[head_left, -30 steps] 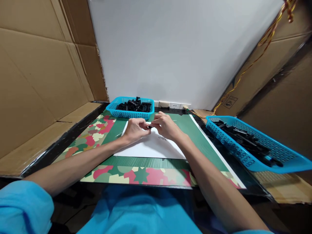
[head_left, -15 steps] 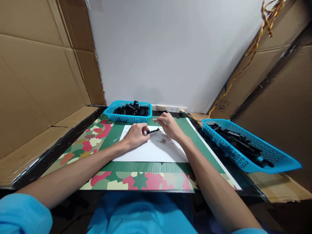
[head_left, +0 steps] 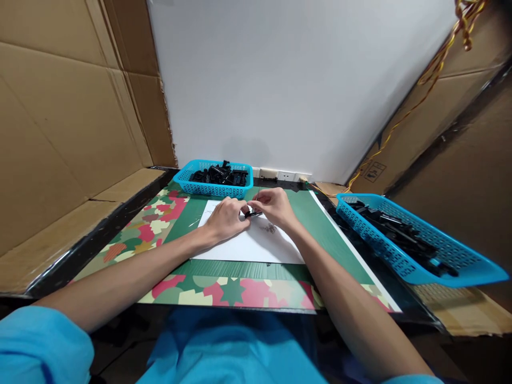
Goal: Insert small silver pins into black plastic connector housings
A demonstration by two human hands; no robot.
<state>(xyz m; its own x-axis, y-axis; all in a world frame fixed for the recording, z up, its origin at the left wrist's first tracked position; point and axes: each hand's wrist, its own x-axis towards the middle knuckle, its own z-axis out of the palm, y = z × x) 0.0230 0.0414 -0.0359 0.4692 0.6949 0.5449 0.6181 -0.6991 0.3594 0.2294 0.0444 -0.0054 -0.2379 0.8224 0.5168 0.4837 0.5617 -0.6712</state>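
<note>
My left hand (head_left: 226, 218) rests over a white sheet of paper (head_left: 244, 250), its thumb and fingers closed on one end of a small, slim black plastic part (head_left: 255, 214). My right hand (head_left: 277, 207) is bent over that part from the right, its fingertips pinched together close to the left ones. Whatever sits in the right pinch is too small and too hidden to name. Dark, fine bits (head_left: 269, 228) lie scattered on the paper below the right hand.
A blue basket (head_left: 212, 189) of black parts stands at the back left, and another blue basket (head_left: 400, 261) of black parts at the right. The paper lies on a green, patterned mat (head_left: 224, 269). Cardboard walls (head_left: 80, 106) flank the table; yellow twisted wires (head_left: 412, 109) hang at the right.
My right hand has come down and left to the black part; the thin pale item seen at its fingertips is now hidden. My left hand keeps its hold. The view has shifted slightly.
</note>
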